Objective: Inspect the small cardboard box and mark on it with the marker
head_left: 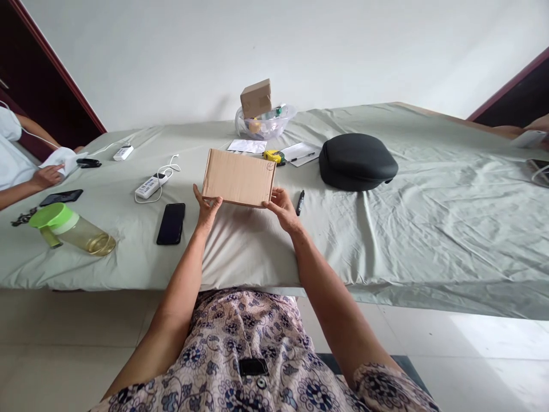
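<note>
A flat brown cardboard box (239, 176) is held between my two hands over the cloth-covered table, its broad face toward me. My left hand (206, 210) grips its lower left corner, thumb on the near edge. At the lower right corner my right hand (281, 208) holds it the same way, with the other fingers partly hidden behind the box. A small dark mark shows on the box's upper right corner. Close to my right hand lies a black marker pen (300, 202). A black phone (170, 224) rests left of my left hand.
Behind the box are a yellow tape measure (273, 156), papers (302, 153) and a clear plastic basket (270, 127) bearing a small carton (256, 98). A black case (358, 162) stands right; a power strip (151, 186) and green-lidded jug (77, 229) lie left. Another person's hand (47, 176) is far left.
</note>
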The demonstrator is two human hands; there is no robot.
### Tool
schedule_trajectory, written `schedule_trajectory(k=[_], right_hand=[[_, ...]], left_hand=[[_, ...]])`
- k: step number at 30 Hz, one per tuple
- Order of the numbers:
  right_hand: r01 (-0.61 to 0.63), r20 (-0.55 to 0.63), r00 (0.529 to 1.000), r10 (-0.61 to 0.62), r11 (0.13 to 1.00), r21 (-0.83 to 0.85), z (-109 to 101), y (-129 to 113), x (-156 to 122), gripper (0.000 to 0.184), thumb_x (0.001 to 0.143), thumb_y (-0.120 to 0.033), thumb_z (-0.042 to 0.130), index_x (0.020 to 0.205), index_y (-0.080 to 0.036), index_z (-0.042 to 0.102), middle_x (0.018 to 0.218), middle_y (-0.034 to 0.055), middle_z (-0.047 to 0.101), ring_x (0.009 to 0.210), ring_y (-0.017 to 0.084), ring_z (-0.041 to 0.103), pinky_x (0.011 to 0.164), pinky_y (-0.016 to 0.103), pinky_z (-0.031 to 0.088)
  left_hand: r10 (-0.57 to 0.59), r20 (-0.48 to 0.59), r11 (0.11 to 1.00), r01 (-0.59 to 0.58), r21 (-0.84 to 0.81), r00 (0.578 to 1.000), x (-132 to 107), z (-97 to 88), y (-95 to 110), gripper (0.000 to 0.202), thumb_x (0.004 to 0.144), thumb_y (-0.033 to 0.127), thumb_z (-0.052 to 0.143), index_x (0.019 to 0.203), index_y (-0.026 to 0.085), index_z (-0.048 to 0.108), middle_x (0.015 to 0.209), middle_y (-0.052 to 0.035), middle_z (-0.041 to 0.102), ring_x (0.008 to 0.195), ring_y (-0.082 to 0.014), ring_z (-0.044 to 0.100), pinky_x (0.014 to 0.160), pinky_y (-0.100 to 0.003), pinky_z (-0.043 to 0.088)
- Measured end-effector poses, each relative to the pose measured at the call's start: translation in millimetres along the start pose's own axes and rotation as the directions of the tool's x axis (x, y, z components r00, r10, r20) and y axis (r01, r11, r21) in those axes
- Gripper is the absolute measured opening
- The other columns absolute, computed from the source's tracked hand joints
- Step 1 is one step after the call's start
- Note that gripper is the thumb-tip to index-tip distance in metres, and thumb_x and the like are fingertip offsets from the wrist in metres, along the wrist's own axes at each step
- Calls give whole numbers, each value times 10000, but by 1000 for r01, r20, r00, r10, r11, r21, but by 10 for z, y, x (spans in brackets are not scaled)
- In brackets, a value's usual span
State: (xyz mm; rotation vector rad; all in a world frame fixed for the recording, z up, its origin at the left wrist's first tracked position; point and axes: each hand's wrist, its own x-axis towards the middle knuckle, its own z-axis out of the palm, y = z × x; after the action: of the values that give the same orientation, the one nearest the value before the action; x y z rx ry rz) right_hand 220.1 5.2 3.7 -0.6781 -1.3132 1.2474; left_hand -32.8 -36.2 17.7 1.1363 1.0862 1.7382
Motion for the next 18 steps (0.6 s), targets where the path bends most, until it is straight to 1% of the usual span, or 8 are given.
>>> schedule_trajectory(k=[2,4,6,8,10,14,18], right_hand=[[-5,7,1000,5,1000,5,-14,23,7,743,666,-514,893,1297,-375,526,1120,17,648,1059,225,648,917,445,598],[-15,10,1000,15,1000,3,-31,43,11,931,659,-491,906,1459,-431,433,1125,10,637,1081,224,651,946,453,598],[-13,16,1000,13,1000,-7,-37,62,9,1077,651,-487,915,1553,-461,327,1090,-2,632,1089,218,647,973,444,593],[-10,40,999,11,1000,-27,-22,81,0,1185,640,-493,925,1606,-454,240,1044,-6,633,1076,216,641,968,425,597],[-11,77,997,16,998,-59,11,99,-14,1262,629,-499,935,1637,-425,179,993,-8,632,1040,214,638,930,397,611],[-2,126,992,16,994,-112,87,145,-35,1360,619,-517,941,1661,-394,75,959,-12,622,970,197,636,856,342,619],[30,125,992,-14,991,-130,134,195,-42,1427,607,-526,947,1663,-390,-3,959,-7,616,949,197,640,814,325,617]], left_hand=[[-7,-25,1000,7,-11,1000,15,5,-16,1389,605,695,882,1639,452,-14,1678,-106,326,1514,-314,415,1172,-477,438],[-5,-43,999,3,-51,999,31,18,-31,1414,593,697,888,1635,457,-37,1672,-108,331,1502,-298,431,1163,-453,449],[7,-61,995,-13,-97,998,42,34,-41,1429,583,679,903,1631,459,-44,1664,-107,339,1496,-278,438,1161,-430,451],[5,-77,991,-15,-135,997,42,53,-44,1423,582,663,912,1626,463,-35,1652,-105,355,1497,-262,436,1160,-425,449],[-18,-65,986,7,-164,998,25,74,-37,1388,594,667,902,1614,478,-19,1630,-101,393,1485,-255,449,1144,-437,459],[-86,-7,979,83,-186,996,-34,117,2,1327,589,681,888,1573,519,13,1588,-92,457,1448,-279,487,1036,-459,528],[-93,3,979,92,-182,996,-79,150,48,1247,559,677,890,1519,530,108,1590,-75,447,1439,-286,480,977,-433,550]])
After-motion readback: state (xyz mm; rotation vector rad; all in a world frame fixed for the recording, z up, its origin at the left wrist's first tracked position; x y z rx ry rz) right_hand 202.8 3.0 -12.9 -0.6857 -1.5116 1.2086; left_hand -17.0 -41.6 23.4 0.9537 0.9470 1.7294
